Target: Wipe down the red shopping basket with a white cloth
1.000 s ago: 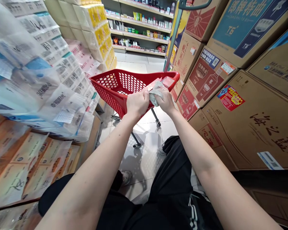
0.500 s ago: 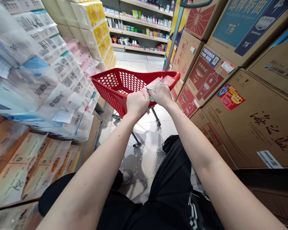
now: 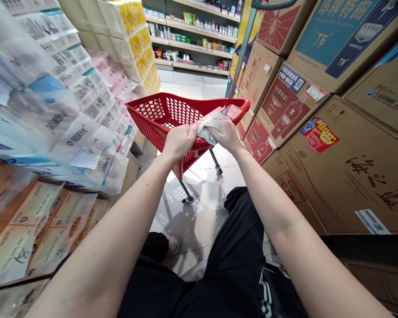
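Observation:
A red plastic shopping cart [image 3: 152, 128] with a perforated basket stands in front of me on thin grey legs with casters. My right hand [image 3: 227, 132] is closed on a pale grey cloth [image 3: 208, 131], pressing it against the cart's near rim by a pinkish panel [image 3: 232, 111]. To its left, my left hand [image 3: 181, 140] is wrapped round the same rim, close to the cloth's edge. The rim under both hands is partly hidden.
Wrapped paper packs [image 3: 63, 119] are stacked on the left, with orange-and-cream packages [image 3: 43, 221] below. Cardboard cartons [image 3: 345, 172] rise on the right beside a metal pole [image 3: 243, 48]. Shelves of bottles and jars [image 3: 192, 42] stand beyond the tiled floor [image 3: 199, 86].
My left hand has slid left along the rim, away from the right hand. More of the cloth now shows under my right hand. The cart stays nearly in place.

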Available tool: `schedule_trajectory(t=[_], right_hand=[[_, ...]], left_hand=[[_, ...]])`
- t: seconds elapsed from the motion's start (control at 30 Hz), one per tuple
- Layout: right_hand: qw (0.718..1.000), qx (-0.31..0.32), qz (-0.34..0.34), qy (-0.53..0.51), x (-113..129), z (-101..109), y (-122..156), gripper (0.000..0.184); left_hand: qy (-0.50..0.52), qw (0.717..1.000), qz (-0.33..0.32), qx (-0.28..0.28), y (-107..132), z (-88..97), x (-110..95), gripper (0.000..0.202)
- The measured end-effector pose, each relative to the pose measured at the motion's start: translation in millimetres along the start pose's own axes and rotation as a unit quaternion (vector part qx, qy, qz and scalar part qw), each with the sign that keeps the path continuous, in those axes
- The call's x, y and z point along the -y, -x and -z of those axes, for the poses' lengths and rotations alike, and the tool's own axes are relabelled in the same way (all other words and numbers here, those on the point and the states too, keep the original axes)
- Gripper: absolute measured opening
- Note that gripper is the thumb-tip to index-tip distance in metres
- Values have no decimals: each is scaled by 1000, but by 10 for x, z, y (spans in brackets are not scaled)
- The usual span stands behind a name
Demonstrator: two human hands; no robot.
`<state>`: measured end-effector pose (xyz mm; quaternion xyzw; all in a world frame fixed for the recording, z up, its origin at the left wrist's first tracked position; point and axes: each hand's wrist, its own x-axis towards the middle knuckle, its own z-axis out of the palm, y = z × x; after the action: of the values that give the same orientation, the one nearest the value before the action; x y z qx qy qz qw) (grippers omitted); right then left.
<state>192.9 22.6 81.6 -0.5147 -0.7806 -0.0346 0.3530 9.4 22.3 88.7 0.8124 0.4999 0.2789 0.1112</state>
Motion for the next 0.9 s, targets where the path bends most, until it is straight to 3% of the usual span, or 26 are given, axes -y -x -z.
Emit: schedule_trajectory(t=[0.17,0.6,0.73,0.9], right_hand=[[1000,14,-9,-14,-10,38,11,38],[998,42,-38,19,7,11,-264,34],[999,41,-27,14,-24,75,-173,34],[998,-35,7,-50,-124,160,121,34]], left_hand=[[-23,1000,-7,-13,20,-22,68,61],[-46,996,-66,-35,133,-116,-122,59],[-60,996,-56,-43,179,-136,-199,61],[-103,993,-56,-21,223,-115,-325,58]])
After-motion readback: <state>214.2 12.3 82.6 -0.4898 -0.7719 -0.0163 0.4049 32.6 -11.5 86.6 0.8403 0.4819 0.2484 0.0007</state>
